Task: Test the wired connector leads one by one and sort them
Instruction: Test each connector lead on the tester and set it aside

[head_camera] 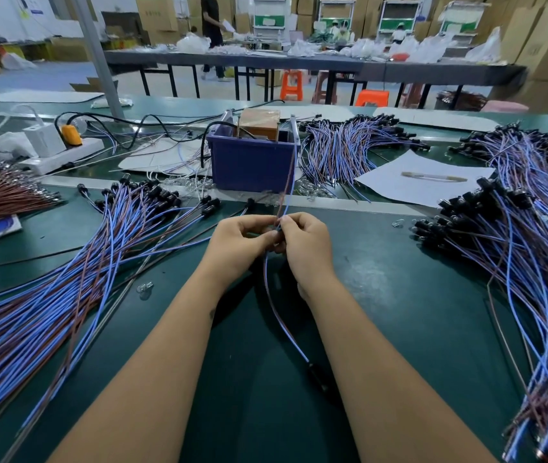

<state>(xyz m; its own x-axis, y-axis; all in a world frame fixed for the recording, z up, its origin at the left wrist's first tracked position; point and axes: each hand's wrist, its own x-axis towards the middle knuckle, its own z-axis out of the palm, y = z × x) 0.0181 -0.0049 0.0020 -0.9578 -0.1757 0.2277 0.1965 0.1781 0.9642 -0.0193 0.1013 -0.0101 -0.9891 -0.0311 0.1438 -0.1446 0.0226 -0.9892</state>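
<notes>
Lead in test (286,332): one blue-and-brown pair is held between both hands; its black connector (316,374) trails toward the viewer on the worktop (252,412), so that the free wire ends are left pointing away toward the tester.
Left hand (240,240): fingers are curled and pinched on the lead at mid-length, judged to steady it.
Right hand (306,243): fingertips are clamped on the same lead just beside the left hand; the two wire ends are raised from here toward the blue box.
Left pile (65,279): a fan of leads is laid with connectors away from the viewer; which side is tested cannot be told.
Right pile (533,262): a second fan is kept well apart from the first, presumably so sorted and unsorted are not mixed.
Loose bulb (143,289): one small glass bulb is seen near the left pile.
Blue box (249,162): set centrally beyond both hands; metal contact rods (294,128) stand at its rim, within reach of the raised wire ends.
Paper sheet (416,182): placed right of the box, a pen lying on it.
</notes>
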